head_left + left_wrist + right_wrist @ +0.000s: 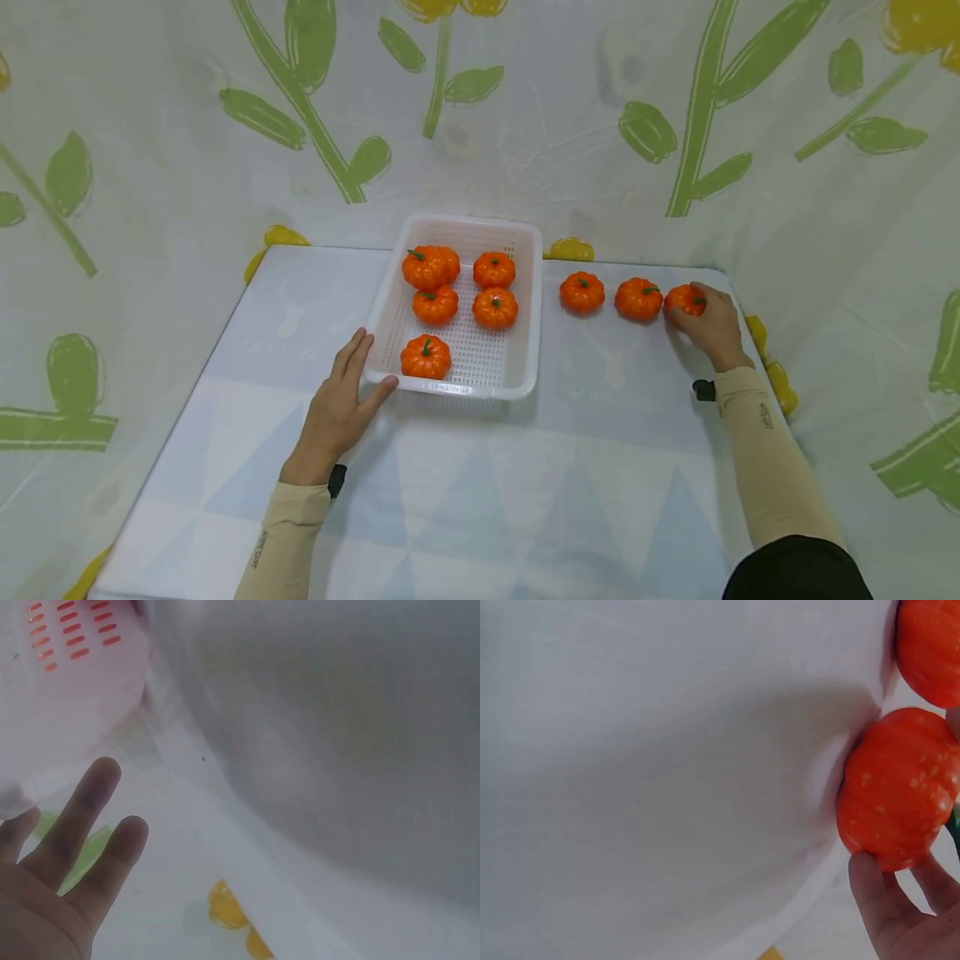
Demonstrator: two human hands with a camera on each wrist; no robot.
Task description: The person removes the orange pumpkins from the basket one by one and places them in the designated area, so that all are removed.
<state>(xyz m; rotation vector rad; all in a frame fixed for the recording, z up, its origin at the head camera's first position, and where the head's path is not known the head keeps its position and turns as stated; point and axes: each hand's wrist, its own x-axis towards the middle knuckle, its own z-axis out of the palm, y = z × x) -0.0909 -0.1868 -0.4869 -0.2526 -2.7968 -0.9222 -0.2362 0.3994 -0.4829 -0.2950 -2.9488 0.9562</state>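
Note:
My right hand [718, 332] holds a small orange toy pumpkin [681, 297] at the right end of a row on the table. In the right wrist view, fingertips touch the side of that pumpkin [896, 791], and its green stem shows at the edge. Two more pumpkins, a middle one [638, 299] and a left one [582, 293], sit in the row. My left hand [333, 421] rests against the near left corner of a white plastic basket [530, 333], its fingers extended. Several pumpkins lie inside the basket, one [425, 357] near its front wall.
A table [480, 492] with a pale cloth of blue triangles bears everything. Behind it and around its sides hangs a white sheet [540, 133] with green leaves and yellow flowers. The basket stands at the table's back edge, left of the pumpkin row.

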